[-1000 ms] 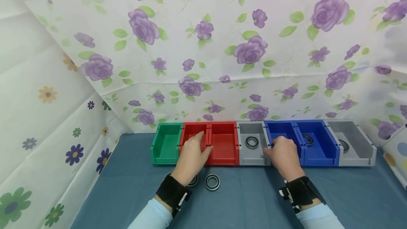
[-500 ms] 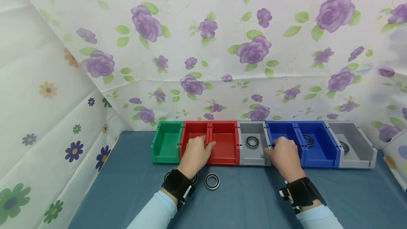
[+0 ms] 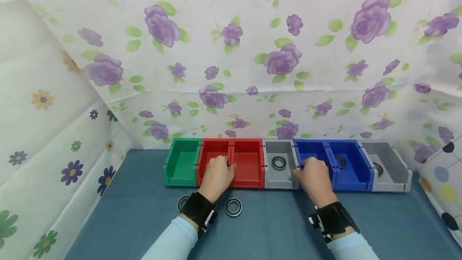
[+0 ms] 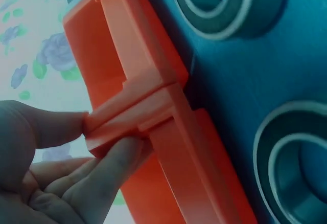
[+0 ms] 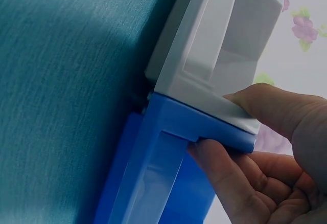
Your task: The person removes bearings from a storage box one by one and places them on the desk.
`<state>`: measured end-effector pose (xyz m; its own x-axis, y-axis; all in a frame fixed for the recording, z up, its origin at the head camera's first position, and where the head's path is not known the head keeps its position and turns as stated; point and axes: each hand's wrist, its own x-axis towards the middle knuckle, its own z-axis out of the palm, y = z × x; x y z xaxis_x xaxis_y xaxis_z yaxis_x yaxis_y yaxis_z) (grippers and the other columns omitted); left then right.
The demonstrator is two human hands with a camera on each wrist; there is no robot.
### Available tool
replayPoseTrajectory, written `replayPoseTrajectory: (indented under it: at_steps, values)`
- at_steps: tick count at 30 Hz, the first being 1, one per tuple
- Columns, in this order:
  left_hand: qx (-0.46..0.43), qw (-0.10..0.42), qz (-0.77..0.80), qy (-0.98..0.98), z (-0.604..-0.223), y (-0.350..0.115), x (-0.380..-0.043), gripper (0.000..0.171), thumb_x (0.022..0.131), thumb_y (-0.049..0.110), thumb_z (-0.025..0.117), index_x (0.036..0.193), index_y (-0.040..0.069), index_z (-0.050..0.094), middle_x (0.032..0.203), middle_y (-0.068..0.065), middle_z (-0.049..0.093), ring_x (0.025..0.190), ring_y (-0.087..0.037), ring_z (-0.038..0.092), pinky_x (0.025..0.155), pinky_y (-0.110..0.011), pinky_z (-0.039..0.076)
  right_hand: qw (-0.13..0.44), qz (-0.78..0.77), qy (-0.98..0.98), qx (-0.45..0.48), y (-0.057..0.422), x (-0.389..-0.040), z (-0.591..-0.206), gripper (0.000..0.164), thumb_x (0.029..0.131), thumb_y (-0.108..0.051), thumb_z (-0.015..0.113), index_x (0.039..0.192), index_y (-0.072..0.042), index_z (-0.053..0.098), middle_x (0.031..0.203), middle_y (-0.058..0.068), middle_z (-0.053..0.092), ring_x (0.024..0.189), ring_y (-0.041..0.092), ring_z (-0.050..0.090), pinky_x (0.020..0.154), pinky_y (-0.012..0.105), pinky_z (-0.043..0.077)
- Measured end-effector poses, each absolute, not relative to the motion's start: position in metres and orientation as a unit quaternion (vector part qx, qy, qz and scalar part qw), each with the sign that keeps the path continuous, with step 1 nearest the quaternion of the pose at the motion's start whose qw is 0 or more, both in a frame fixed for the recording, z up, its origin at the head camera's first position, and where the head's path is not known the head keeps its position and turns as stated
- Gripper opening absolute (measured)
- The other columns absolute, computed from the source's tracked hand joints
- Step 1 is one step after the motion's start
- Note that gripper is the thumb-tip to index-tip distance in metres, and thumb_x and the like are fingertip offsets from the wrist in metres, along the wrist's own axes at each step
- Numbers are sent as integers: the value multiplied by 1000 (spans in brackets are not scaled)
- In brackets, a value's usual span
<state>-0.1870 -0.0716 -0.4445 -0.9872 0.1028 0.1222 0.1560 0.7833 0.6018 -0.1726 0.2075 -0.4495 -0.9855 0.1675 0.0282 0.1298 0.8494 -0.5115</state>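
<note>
My left hand (image 3: 216, 177) pinches the adjoining walls of two red storage bins, the left one (image 4: 168, 183) and the right one (image 3: 249, 169). In the left wrist view, its thumb lies on one side and a finger on the other. My right hand (image 3: 315, 179) likewise pinches where a grey bin (image 3: 282, 183) meets a blue bin (image 5: 153, 183). A ball bearing (image 3: 279, 169) lies in that grey bin. On the table in front of the red bins lie a bearing (image 3: 227, 208) and another bearing (image 3: 179, 204), with one more mostly hidden by the left wristband.
The bins stand in one row along the floral backdrop (image 3: 231, 71). A green bin (image 3: 182, 167) ends it at left, a grey bin (image 3: 391, 185) at right. That grey bin and the right blue bin (image 3: 355, 171) each hold a bearing. Blue cloth (image 3: 267, 228) covers the table.
My left hand has lowered onto the red bins' shared edge, its spread thumb and fingers closing to a pinch. The right hand keeps its grip. The head view has shifted slightly.
</note>
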Motion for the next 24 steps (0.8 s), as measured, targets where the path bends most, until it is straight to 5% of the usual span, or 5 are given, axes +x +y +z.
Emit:
replayPoseTrajectory:
  at_steps: [10, 14, 18, 20, 24]
  values:
    - [-50, 20, -348, -936, -440, -74, -192, 18, 84, 27, 69, 76, 12, 64, 52, 4, 50, 46, -13, 50, 47, -25, 43, 46, 218, -973, -60, 200, -167, -446, 33, 82, -26, 66, 58, -10, 51, 51, 0, 43, 45, 15, 45, 40, 29, 37]
    - [-44, 14, -352, -935, -443, -72, -193, 18, 83, 28, 69, 82, 10, 66, 54, 6, 52, 48, -12, 51, 48, -24, 44, 75, 196, -977, -42, 192, -168, -441, 31, 79, -28, 71, 85, 1, 63, 71, 11, 58, 60, 20, 54, 51, 34, 46]
    - [-44, 18, -344, -938, -443, -73, -193, 19, 83, 28, 70, 80, 10, 65, 54, 5, 52, 48, -11, 51, 48, -23, 45, 107, 206, -973, 12, 176, -174, -435, 64, 74, -22, 75, 128, 4, 50, 121, 24, 52, 105, 35, 53, 82, 48, 46]
    - [-42, 22, -347, -937, -444, -73, -193, 20, 82, 28, 70, 84, 9, 66, 57, 5, 54, 50, -11, 51, 49, -23, 45, 101, 210, -972, 38, 169, -179, -433, 63, 74, -16, 74, 130, 1, 50, 132, 25, 44, 119, 40, 42, 91, 51, 39]
    - [-40, 23, -362, -931, -444, -75, -193, 24, 82, 28, 70, 93, 6, 69, 61, 6, 57, 52, -9, 52, 50, -23, 45, 68, 186, -977, 83, 157, -192, -436, 54, 74, -9, 71, 125, -4, 56, 134, 22, 43, 122, 39, 39, 92, 49, 39]
